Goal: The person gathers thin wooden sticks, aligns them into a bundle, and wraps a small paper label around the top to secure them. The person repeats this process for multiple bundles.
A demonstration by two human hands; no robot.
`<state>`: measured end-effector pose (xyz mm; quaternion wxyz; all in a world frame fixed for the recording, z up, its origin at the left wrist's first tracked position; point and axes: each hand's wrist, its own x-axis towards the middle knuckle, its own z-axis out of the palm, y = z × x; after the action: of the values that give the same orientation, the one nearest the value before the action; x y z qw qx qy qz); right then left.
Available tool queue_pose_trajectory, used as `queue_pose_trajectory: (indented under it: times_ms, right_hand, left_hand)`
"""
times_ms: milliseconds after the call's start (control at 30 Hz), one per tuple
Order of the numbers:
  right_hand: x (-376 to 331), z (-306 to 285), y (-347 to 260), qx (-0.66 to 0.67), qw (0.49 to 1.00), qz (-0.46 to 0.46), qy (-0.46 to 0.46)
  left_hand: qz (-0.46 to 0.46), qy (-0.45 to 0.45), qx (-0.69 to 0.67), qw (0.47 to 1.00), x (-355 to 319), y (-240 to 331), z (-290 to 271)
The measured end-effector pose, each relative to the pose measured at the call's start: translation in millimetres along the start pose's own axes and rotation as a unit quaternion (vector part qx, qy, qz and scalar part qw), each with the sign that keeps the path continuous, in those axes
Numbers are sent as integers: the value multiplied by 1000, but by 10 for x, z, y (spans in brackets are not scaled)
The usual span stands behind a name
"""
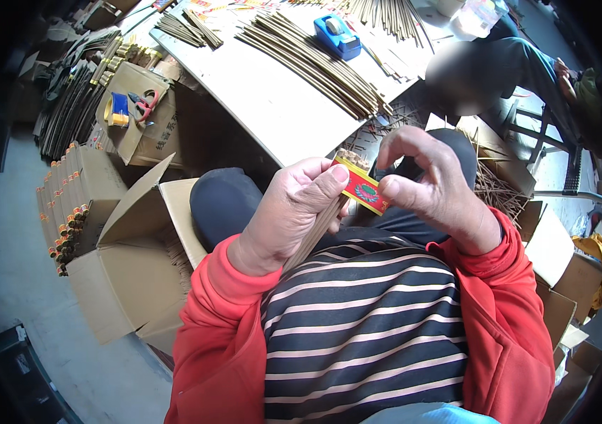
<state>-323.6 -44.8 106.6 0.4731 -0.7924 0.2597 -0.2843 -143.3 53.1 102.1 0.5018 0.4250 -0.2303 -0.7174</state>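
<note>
1. Workpiece. A stick bundle (320, 227) of thin brown rods is held in front of the person's striped shirt, tilted, its upper end near the corner of the white table (258, 99).

2. Left hand. The left hand (279, 205) is closed around the bundle, its thumb pressing one end of a red-and-yellow label strip (366, 192) against the rods.

3. Right hand. The right hand (431, 187) has its thumb and forefinger curved toward each other at the strip's other end (whether they pinch it or merely touch it cannot be told).

4. Stage reached. The rods are gathered and the strip lies across them near the upper end; its far part extends beyond the bundle, so the wrapping appears unfinished.

5. Remaining and finished stock. Loose sticks (308, 67) lie on the table beside a blue tape dispenser (340, 39), seemingly not yet bundled. At the left, banded bundles (61, 194) stacked near an open cardboard box (117, 283) appear complete.
</note>
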Motion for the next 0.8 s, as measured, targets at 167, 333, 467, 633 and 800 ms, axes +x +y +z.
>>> queue_pose_trajectory:
  times_ms: [167, 333, 467, 633, 800]
  right_hand:
    - [-41, 201, 66, 39, 996, 78, -15]
    - [8, 223, 164, 164, 985, 30, -43]
    - [30, 255, 240, 194, 980, -27, -38]
    - [101, 220, 307, 100, 986, -122, -58]
    - [176, 272, 389, 111, 973, -203, -26]
  left_hand:
    - [14, 4, 11, 1000, 23, -23, 22]
    - [21, -31, 6, 999, 71, -58, -79]
    - [-5, -69, -40, 997, 91, -48, -146]
    - [-14, -133, -88, 987, 135, -57, -255]
    - [-13, -138, -128, 982, 151, -56, -235]
